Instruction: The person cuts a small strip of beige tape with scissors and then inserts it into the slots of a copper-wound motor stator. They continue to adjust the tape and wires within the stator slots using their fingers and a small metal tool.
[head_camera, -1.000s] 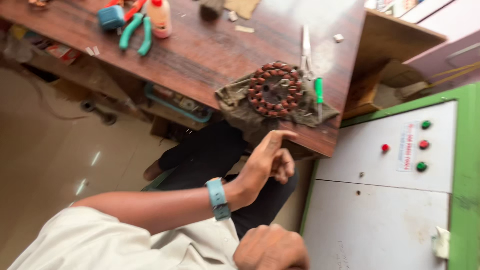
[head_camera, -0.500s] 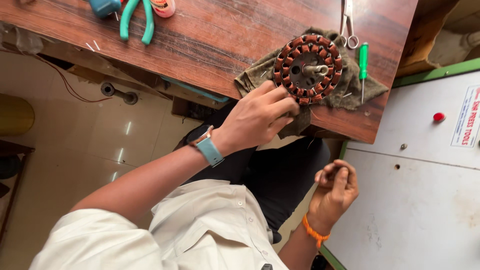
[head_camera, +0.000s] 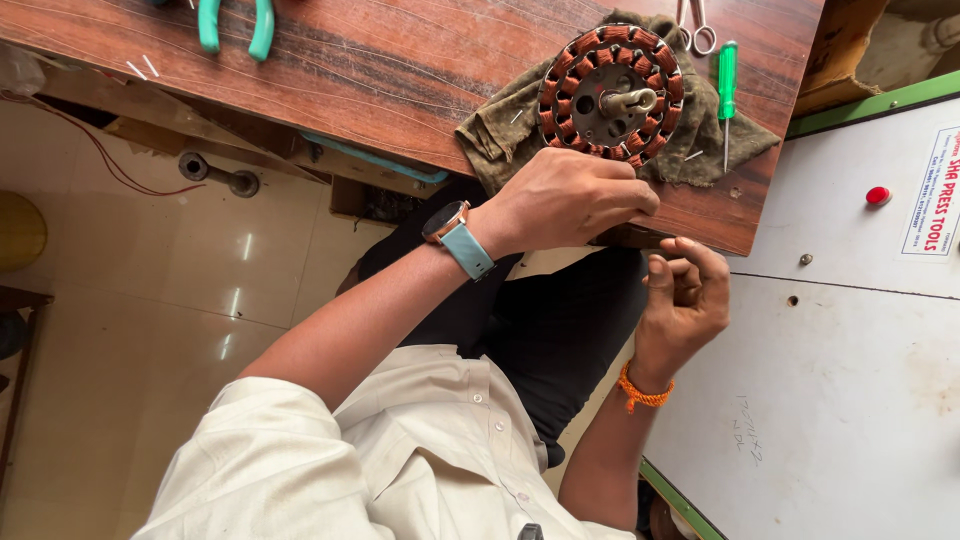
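Seemingly, left hand (head_camera: 575, 200) fingertips hide against the stator (head_camera: 612, 92).

The top edge cuts off the green-handled pliers (head_camera: 235, 22) and the scissors (head_camera: 697, 25).

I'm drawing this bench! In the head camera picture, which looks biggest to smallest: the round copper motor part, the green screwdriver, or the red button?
1. Round copper motor part, clearly biggest.
2. Green screwdriver, long but thin.
3. Red button, smallest.
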